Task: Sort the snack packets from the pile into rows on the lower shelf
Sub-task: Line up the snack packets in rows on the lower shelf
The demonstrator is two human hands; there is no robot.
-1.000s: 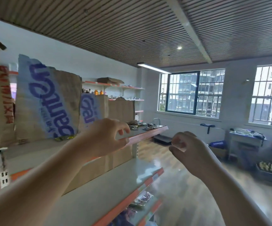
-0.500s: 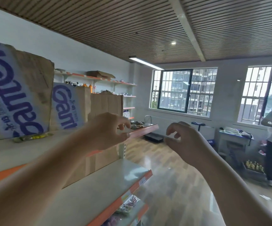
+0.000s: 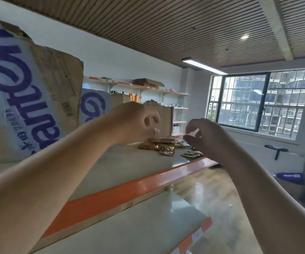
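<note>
Snack packets point(image 3: 159, 144) lay in a crinkly, shiny brown heap at the far end of the upper shelf point(image 3: 129, 167), near its orange front edge. The left hand point(image 3: 133, 123) hovered just above them, its fingers curled on nothing. The right hand point(image 3: 203, 136) was curled beside the heap; I couldn't tell whether it was pinching anything. The smooth lower shelf point(image 3: 129, 226) jutted out below.

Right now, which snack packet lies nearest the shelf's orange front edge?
The dark packet below the right hand; the golden-brown pile sits farther back, under the left hand.
</note>
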